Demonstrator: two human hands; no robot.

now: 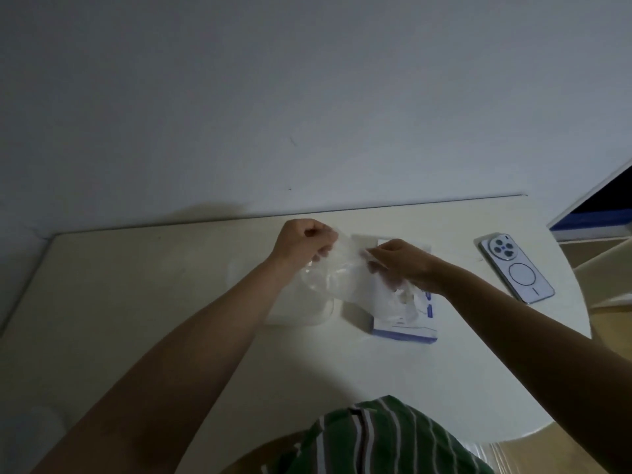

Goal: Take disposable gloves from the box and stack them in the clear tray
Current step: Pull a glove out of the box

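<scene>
green striped shirt point(376, 436) lowest; left grip point(304, 241) and right grip point(400, 265) both pinch a clear glove point(345, 273) above tray point(309, 314) and box point(407, 332) on the desk point(136, 302)

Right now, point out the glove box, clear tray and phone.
glove box point(410, 329), head view, near blue-edged corner.
clear tray point(324, 313), head view, near right corner.
phone point(516, 270), head view, middle of back.

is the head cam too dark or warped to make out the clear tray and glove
Head view: dim, bluish light, wide-angle stretch at the edges; the clear tray barely separates from the table; the glove pinched between left hand and right hand is a pale smear.
</scene>
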